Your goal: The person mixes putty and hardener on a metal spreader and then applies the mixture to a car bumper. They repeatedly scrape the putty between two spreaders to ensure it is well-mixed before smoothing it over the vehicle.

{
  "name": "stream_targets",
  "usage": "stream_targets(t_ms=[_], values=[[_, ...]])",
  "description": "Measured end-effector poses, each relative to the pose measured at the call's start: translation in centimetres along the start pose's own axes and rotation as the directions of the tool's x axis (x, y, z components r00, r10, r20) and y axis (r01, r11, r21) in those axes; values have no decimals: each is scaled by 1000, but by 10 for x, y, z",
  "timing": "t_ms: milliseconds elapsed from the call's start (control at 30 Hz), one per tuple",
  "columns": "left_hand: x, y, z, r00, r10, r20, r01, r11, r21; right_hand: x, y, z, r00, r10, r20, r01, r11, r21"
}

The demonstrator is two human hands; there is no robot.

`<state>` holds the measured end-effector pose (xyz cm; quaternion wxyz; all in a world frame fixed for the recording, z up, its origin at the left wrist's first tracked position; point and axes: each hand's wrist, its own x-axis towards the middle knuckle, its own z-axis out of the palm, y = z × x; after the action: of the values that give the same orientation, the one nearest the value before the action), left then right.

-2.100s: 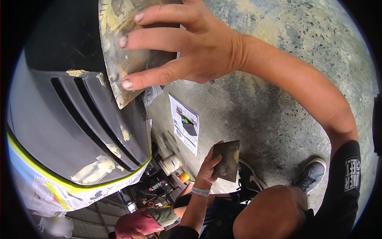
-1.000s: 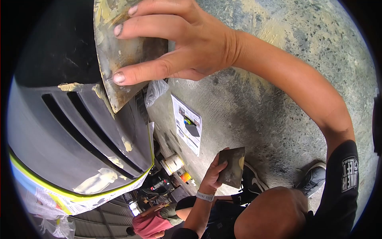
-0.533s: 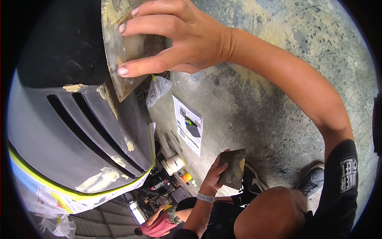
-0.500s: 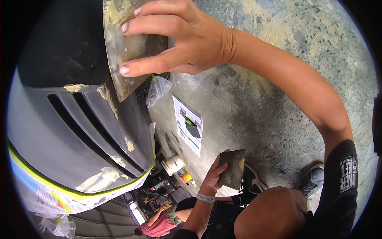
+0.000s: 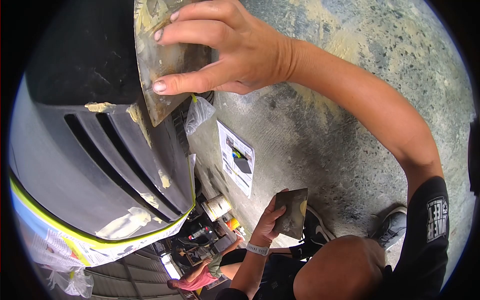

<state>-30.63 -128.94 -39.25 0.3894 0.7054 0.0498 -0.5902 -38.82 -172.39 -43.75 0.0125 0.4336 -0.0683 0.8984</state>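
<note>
My right hand (image 5: 220, 55) reaches in from the right, its fingers and thumb pressed on a thin, putty-smeared spreader (image 5: 172, 60). The spreader's long edge lies along the corner of a dark car bumper (image 5: 60, 145); whether it touches all along cannot be told. Patches of beige putty (image 5: 125, 223) sit on the bumper around two slots (image 5: 122, 145), and another putty streak (image 5: 137, 120) runs by the spreader's lower tip. Lower down, my left hand (image 5: 268, 220) grips a square plate (image 5: 292, 213) with a dab of beige putty on it.
Masking newspaper (image 5: 110, 255) with yellow-green tape borders the bumper. On the concrete floor (image 5: 320, 130) lies a printed sheet (image 5: 235, 172) with a small dark item on it. A tied plastic bag (image 5: 200, 112), a tin (image 5: 216, 207) and a person in a red shirt (image 5: 197, 279) are farther off.
The bumper and spreader appear slightly farther right in view. My right hand keeps its grip, and my left hand has barely moved. The person in red has shifted, stretching an arm out.
</note>
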Motion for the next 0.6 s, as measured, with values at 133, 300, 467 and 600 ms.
stream_targets(t_ms=[133,300,467,600], values=[[-1,-1,0,1000,0,-8,0,1000,6,-3,-10,-5,999,19,-37,-20,999,-25],[0,-2,-1,1000,-4,-8,4,1000,6,2,0,-4,998,-54,17,56,993,-106],[-1,-1,0,1000,3,-14,-3,1000,11,5,2,6,997,-78,-20,74,983,-170],[-1,-2,0,1000,12,-21,-12,1000,8,4,-7,18,997,-37,-72,25,988,-155]])
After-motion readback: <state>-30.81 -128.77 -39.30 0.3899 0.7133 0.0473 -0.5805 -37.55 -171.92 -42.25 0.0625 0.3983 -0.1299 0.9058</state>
